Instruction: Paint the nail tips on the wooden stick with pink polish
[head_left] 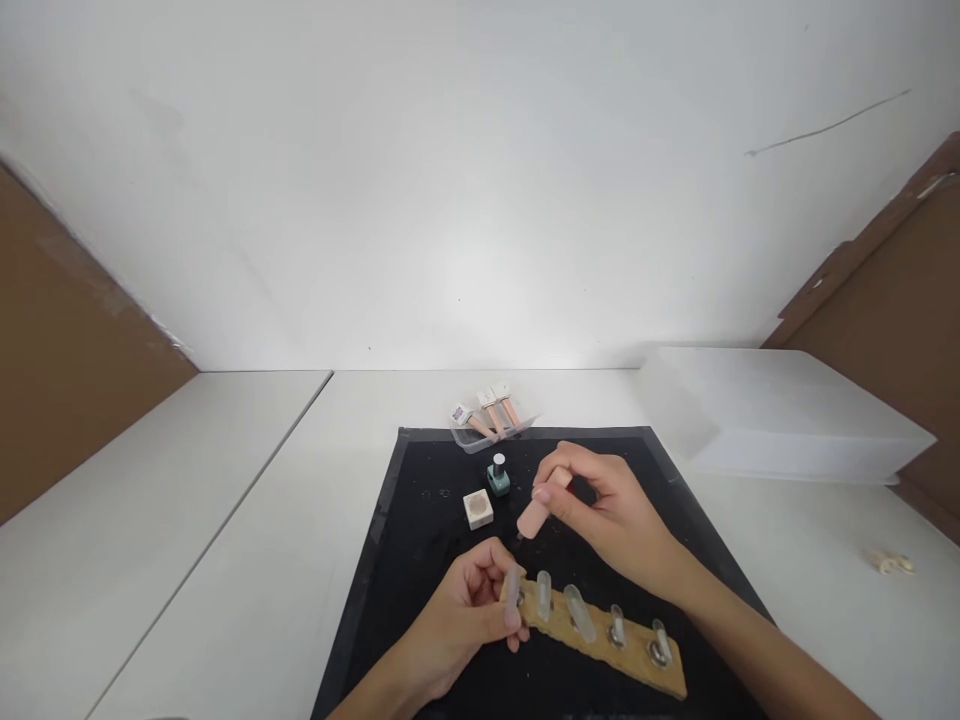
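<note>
Handle and clear piece: in the lower center of the frame, we see the leftmost clear piece (513, 588) just below the lower end of the pink handle (532, 519), apart from it.
Long axes: the handle slants from upper right to lower left; the piece stands nearly upright.
Right hand (611, 510): our thumb and fingers pinch the handle's upper part, so its lower end juts down-left of them.
Left hand (469, 612): nearer to the piece; our fingers close on the left end of the tan strip (637, 664), beside that piece.
Strip: it runs from those fingers toward the frame's lower right.
</note>
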